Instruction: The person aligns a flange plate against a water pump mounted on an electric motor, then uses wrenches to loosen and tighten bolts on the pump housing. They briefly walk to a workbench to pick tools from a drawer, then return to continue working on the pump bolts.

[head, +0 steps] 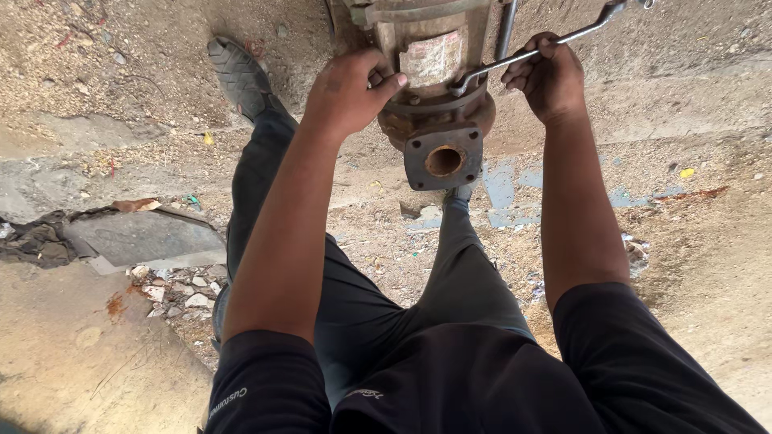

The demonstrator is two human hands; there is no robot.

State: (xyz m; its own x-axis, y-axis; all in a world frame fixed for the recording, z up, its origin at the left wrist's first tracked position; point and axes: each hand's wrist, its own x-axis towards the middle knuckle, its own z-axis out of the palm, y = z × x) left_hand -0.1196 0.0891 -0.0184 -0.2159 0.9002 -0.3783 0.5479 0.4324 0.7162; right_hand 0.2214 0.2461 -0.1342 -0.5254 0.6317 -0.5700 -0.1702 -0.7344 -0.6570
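Dusty concrete floor (708, 265), scattered with sawdust and grit, rusty pump (438, 104) stood on it, grey slab (141, 237) laid beside dark rag (36, 241), stone rubble (181, 289) heaped nearby, blue paint patches (503, 189) seen under the pump.

Outdoor ground of dusty, sandy concrete (708, 265) in flat daylight, strewn with small stones and debris. At left, a broken slab (141, 237) beside crumpled dark cloth (36, 241) and pale rubble (181, 289); farther right, bluish patches (503, 189).

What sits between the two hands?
In the head view, the rusty pump lies between left hand and right hand, which grips a wrench.
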